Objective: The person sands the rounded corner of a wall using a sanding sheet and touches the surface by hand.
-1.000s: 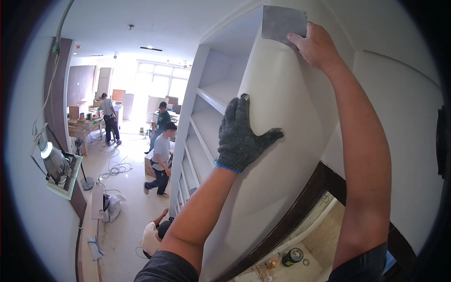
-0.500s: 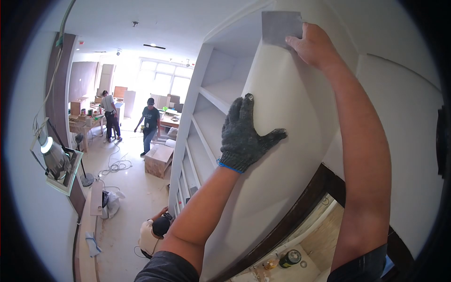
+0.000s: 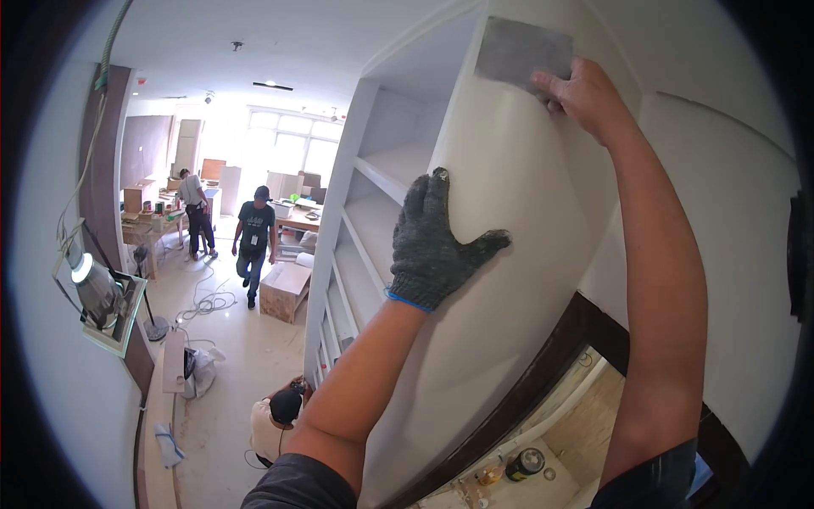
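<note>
My right hand [image 3: 585, 97], bare, pinches a grey sheet of sandpaper [image 3: 521, 51] by its lower right part, with the thumb on its face. The sheet lies against the upper part of a white curved panel [image 3: 509, 187] on the side of a shelf unit. Lower on the same panel, near its left edge, rests my left hand [image 3: 437, 237] in a dark knitted glove with a blue cuff edge. Its fingers point up and the thumb is spread out to the right; it holds nothing.
White shelves [image 3: 373, 212] run down left of the panel. Below right is a dark wooden frame [image 3: 585, 318], with a can [image 3: 526, 462] beyond it. A lamp [image 3: 97, 288] hangs at left. One person [image 3: 275, 416] crouches below; two others stand farther off near a wooden box [image 3: 284, 293].
My right hand and the sandpaper have shifted right, and the sheet has tilted. My left hand stays on the panel. A person in the background has walked closer and to the left.
</note>
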Demonstrator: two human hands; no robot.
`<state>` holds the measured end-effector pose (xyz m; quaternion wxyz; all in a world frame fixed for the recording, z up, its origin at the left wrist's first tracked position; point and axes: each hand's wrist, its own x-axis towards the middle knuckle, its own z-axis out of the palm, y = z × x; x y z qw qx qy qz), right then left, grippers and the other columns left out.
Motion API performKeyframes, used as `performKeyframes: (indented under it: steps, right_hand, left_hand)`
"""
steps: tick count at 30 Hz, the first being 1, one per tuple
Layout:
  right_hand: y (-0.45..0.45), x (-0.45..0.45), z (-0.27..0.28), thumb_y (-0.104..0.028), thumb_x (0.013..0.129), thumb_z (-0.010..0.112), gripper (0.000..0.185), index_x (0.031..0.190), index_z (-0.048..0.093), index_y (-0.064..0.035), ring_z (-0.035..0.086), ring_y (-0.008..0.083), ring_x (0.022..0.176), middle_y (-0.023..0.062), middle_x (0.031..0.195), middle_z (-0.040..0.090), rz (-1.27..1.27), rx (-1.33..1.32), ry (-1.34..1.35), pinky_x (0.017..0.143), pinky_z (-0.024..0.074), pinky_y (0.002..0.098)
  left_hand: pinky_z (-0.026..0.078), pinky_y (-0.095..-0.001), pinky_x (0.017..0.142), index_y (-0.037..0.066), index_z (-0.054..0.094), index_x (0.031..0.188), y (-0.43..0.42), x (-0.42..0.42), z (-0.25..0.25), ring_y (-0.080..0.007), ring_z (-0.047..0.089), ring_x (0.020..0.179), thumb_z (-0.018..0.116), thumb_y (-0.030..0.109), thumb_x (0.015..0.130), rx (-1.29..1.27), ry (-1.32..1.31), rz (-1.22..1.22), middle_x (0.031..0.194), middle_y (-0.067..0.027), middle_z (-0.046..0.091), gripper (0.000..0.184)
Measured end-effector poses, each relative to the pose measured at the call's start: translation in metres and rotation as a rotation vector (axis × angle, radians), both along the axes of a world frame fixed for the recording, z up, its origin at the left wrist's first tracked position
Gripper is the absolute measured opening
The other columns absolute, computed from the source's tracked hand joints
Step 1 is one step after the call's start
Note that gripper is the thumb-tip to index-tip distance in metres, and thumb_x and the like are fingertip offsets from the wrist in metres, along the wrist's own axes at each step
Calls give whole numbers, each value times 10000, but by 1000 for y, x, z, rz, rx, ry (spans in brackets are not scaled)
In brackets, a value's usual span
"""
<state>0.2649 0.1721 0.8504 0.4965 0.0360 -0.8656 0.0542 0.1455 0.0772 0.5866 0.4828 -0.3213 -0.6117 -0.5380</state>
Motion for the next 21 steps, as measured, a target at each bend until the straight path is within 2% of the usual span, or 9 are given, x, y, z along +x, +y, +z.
performKeyframes:
  steps: [7,10,12,15,21]
  right_hand:
    - [15,-6,-3,-317,959,774,430,1064,653,82,688,224,699,155,822,732,73,21,48,711,552,372]
    - [13,-6,-3,-320,960,767,429,1055,659,84,693,249,712,163,820,731,37,73,97,731,550,397]
    - [17,-8,-1,-320,960,761,426,1048,663,85,699,270,723,164,815,730,48,127,109,746,548,415]
    - [10,0,-4,-319,958,756,430,1047,665,92,703,294,730,170,807,725,-10,10,30,757,547,424]
    - [7,-1,1,-291,965,748,415,1065,666,103,684,276,708,162,797,711,0,92,52,746,542,432]
  left_hand:
    - [463,-520,1151,-82,359,1557,-1,0,0,-475,480,1405,917,606,717,-30,-9,19,1514,-314,437,1221]
    - [480,-550,1099,-77,411,1516,3,-4,-2,-483,539,1323,918,590,704,35,57,36,1465,-309,485,1168]
    - [482,-550,1096,-75,401,1521,2,-3,-1,-483,539,1321,924,584,699,28,39,37,1465,-307,483,1175]
    - [484,-551,1093,-72,390,1526,0,2,1,-483,540,1320,930,578,693,20,15,9,1466,-304,479,1186]
    - [483,-553,1091,-73,386,1531,3,-4,-2,-484,541,1314,932,575,697,22,50,36,1463,-305,481,1189]
